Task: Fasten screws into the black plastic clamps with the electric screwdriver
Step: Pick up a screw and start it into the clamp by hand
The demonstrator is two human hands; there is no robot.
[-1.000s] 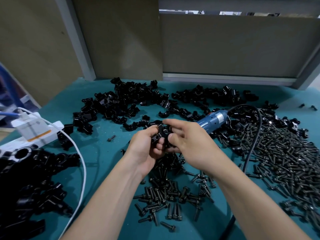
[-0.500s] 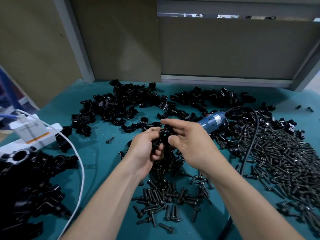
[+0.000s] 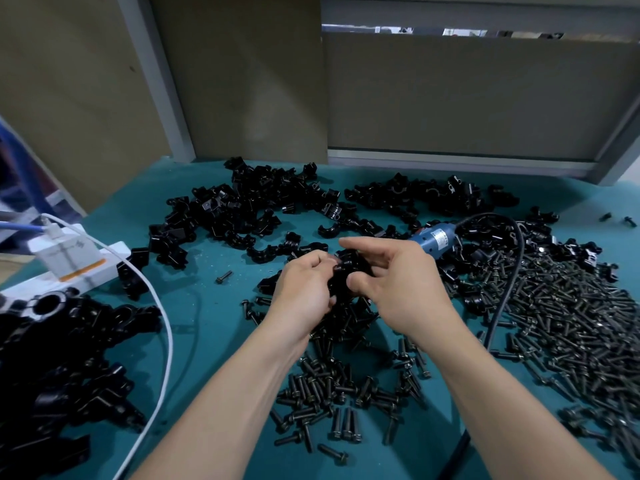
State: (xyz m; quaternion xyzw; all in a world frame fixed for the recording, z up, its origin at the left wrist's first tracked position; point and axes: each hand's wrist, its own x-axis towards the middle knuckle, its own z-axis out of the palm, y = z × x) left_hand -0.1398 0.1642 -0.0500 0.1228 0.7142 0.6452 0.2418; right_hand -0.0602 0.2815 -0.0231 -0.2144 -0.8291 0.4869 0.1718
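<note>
Black clamp pinched between both hands, left hand, right hand

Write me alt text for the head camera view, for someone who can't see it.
Two bare hands, left hand and right hand, hold a black plastic clamp together above a teal table. Loose screws lie heaped to the right and below, more clamps behind, and a blue electric screwdriver lies unused behind the right hand.
</note>
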